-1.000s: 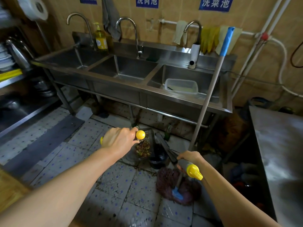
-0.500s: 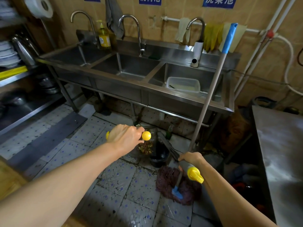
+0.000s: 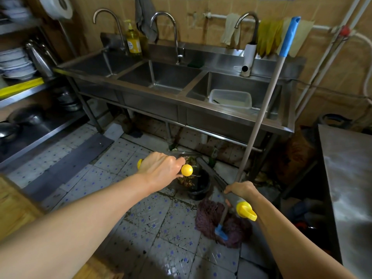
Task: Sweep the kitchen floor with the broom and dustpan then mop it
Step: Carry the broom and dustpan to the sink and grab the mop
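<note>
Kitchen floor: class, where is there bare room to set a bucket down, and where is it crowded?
Free: tiles between the dark mat and mop head; also the steel table at right. Crowded: under the sink, around the black bin.
</note>
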Demonstrator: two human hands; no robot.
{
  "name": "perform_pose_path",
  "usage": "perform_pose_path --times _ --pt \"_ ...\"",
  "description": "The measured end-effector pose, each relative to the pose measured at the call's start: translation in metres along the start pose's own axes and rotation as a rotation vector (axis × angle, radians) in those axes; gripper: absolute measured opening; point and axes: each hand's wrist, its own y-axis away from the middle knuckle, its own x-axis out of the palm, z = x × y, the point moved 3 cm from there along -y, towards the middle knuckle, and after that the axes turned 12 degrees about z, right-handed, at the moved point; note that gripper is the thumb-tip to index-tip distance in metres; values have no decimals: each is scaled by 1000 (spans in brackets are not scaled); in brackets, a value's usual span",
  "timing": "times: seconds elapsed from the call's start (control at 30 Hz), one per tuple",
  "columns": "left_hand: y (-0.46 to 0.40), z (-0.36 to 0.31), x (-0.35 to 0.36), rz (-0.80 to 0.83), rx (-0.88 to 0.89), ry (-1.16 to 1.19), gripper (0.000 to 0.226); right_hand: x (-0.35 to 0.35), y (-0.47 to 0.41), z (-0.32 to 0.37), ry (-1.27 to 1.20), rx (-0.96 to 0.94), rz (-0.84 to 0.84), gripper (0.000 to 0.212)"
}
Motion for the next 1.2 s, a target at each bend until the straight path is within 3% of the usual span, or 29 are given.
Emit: perform_pose_path --times 0.23,0.37,0.5,0.7,1.2 --pt "2 -8 2 17 31 32 38 -4 1 -2 68 11 5 38" --pt "4 -5 2 39 3 16 38 -4 -9 -8 85 9 -1 52" --pt "1 -10 0 62 38 -20 37 -2 -18 -8 174 -7 -26 49" --pt "-13 -15 -8 58 113 -40 27 -4 -23 -12 331 24 -8 63" --pt "-15 -24 -13 69 213 -128 28 -25 9 -27 376 42 -89 56"
